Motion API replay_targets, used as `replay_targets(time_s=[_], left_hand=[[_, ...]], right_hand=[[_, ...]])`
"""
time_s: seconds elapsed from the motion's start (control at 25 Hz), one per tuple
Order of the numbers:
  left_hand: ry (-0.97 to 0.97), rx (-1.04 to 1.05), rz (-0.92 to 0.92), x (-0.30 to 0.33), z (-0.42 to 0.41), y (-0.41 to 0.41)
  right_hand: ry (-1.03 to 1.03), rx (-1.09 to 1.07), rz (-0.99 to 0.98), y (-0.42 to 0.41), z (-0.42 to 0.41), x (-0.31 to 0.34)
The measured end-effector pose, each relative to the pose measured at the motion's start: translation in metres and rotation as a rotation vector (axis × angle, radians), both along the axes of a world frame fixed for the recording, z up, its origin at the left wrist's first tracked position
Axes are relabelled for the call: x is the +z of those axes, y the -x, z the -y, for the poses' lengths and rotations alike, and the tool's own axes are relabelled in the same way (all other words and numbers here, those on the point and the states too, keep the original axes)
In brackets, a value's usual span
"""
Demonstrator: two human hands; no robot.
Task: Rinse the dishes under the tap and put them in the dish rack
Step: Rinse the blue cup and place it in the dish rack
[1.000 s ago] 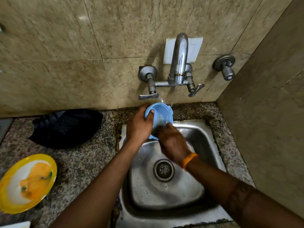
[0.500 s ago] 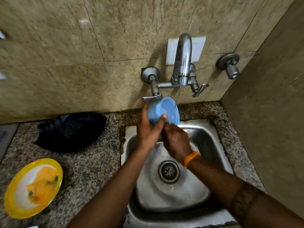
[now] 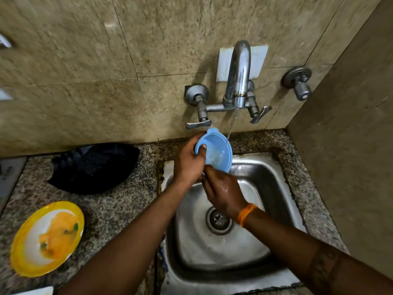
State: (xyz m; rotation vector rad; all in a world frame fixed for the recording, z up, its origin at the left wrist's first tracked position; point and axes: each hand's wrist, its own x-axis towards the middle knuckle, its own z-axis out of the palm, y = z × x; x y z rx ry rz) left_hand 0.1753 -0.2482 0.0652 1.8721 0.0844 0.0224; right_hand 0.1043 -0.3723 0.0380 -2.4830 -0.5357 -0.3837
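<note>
Left hand (image 3: 189, 161) grips the blue bowl (image 3: 214, 151) at its left rim: thumb hooked inside, fingers wrapped behind. Right hand (image 3: 223, 191) sits just below, fingers reaching to the bowl's lower edge where the two hands meet; whether it pinches the rim or only rubs it cannot be told, fingertips hidden. Orange band (image 3: 246, 215) on the right wrist.

Bowl held tilted, mouth facing the camera and somewhat right, over the back edge of the sink (image 3: 276, 188). Water shows inside it. The stream from the tap (image 3: 239, 77) falls at the bowl's right rim, barely catching it.

Key relation: the stream lies to the right of the bowl's centre, so a proper rinse likely calls for a small shift right, or a turn of the mouth upward. Left hand carries the bowl; it is the one to steer.

Outward: dirty yellow plate (image 3: 46, 238) on the counter (image 3: 119, 205), well left of the sink, nearer the left arm, not yet rinsed. Dark cloth-like heap (image 3: 93, 167) behind it. No rack in view.
</note>
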Motion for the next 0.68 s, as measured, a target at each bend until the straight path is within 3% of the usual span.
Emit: replay_targets(time_s=[0.08, 0.16, 0.24, 0.4, 0.44, 0.6, 0.68], left_hand=[[-0.038, -0.154, -0.122, 0.006, -0.014, -0.018], [0.064, -0.257, -0.174, 0.009, -0.019, -0.023], [0.213, -0.106, -0.121, 0.009, -0.007, -0.010], [0.307, 0.168, -0.085, 0.000, 0.022, 0.035], [0.339, 0.212, -0.111, 0.001, 0.018, 0.032], [0.375, 0.106, -0.376, 0.002, -0.012, 0.007], [0.475, 0.131, -0.421, -0.002, -0.006, 0.014]], right_hand=[[0.273, 0.167, 0.084, -0.003, 0.031, 0.001], [0.482, 0.209, 0.179, -0.016, 0.061, 0.013], [0.446, 0.069, 0.156, -0.023, 0.052, 0.022], [-0.066, -0.136, -0.100, 0.000, -0.016, 0.019], [-0.065, -0.111, -0.089, 0.004, -0.015, 0.019], [0.381, 0.174, 0.041, -0.001, 0.034, 0.020], [0.391, 0.081, 0.064, -0.010, 0.030, 0.019]])
